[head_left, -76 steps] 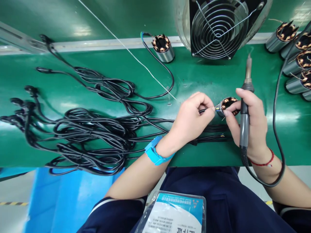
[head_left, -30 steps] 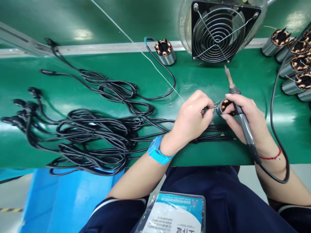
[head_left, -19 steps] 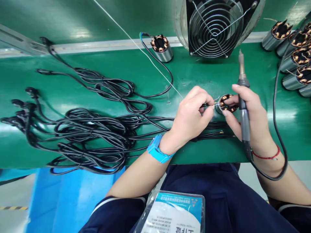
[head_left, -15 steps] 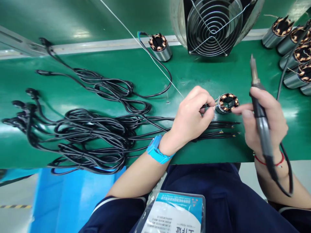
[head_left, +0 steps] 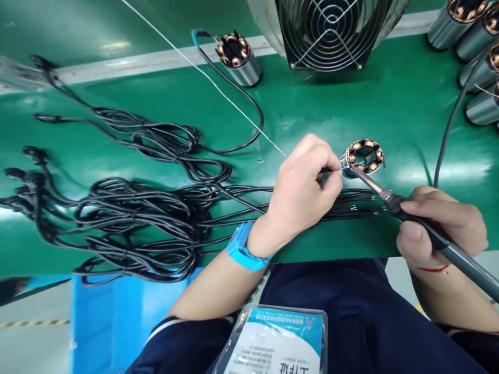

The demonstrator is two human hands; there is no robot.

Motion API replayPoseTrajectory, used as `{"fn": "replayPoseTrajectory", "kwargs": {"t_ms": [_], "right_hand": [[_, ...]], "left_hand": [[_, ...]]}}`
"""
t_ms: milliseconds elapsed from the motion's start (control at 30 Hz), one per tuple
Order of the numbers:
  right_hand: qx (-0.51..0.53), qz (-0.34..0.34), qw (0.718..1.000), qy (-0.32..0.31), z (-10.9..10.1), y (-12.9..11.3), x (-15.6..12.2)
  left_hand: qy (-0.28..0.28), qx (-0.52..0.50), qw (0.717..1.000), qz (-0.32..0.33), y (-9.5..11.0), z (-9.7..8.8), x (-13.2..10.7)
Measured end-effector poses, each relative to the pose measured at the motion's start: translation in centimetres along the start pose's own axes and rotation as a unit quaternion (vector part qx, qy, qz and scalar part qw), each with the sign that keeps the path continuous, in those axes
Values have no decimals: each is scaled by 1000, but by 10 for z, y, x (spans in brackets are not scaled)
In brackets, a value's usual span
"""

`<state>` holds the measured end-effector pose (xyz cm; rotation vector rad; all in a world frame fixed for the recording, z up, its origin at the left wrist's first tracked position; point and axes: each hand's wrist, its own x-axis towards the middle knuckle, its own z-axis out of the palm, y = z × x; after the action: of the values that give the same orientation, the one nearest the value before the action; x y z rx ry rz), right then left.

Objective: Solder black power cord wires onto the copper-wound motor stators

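Note:
In the head view my left hand (head_left: 310,182) pinches the end of a black cable beside a motor stator (head_left: 365,156) with copper windings. Thin wires run from the fingertips to the stator's left rim. A fine white solder wire (head_left: 218,88) stretches from the upper left down to this hand. My right hand (head_left: 444,223) is closed round the dark handle of a soldering iron (head_left: 413,215). Its metal tip points left and rests at the stator's lower left edge, close to the wire ends. Whether the tip touches metal is too small to tell.
Coiled black power cables (head_left: 144,213) cover the left of the green bench (head_left: 312,114), stripped ends under my left hand. Another stator (head_left: 238,58) with a cable stands at the back. A fan (head_left: 331,31) stands behind; several stators (head_left: 481,72) line the right. A blue bin (head_left: 117,322) is below.
My right hand has turned the soldering iron from pointing up to pointing left, its tip now at the stator. Its finger has left the stator. My left hand keeps its pinch; the view has shifted slightly.

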<state>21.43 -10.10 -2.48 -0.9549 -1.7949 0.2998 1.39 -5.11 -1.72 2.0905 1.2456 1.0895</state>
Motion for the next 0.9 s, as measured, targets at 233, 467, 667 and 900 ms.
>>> {"fn": "replayPoseTrajectory", "kwargs": {"t_ms": [233,467,667,900], "right_hand": [[30,-22,999,-8,1,-1,5],[6,-18,1000,8,0,-2,4],[4,-25,1000,16,1,0,3],[20,-25,999,18,2,3,2]], "left_hand": [[-5,-3,1000,-11,2,-1,0],[1,-10,1000,-24,1,1,-1],[11,-16,1000,-23,2,2,0],[11,-9,1000,-15,1,2,0]]}}
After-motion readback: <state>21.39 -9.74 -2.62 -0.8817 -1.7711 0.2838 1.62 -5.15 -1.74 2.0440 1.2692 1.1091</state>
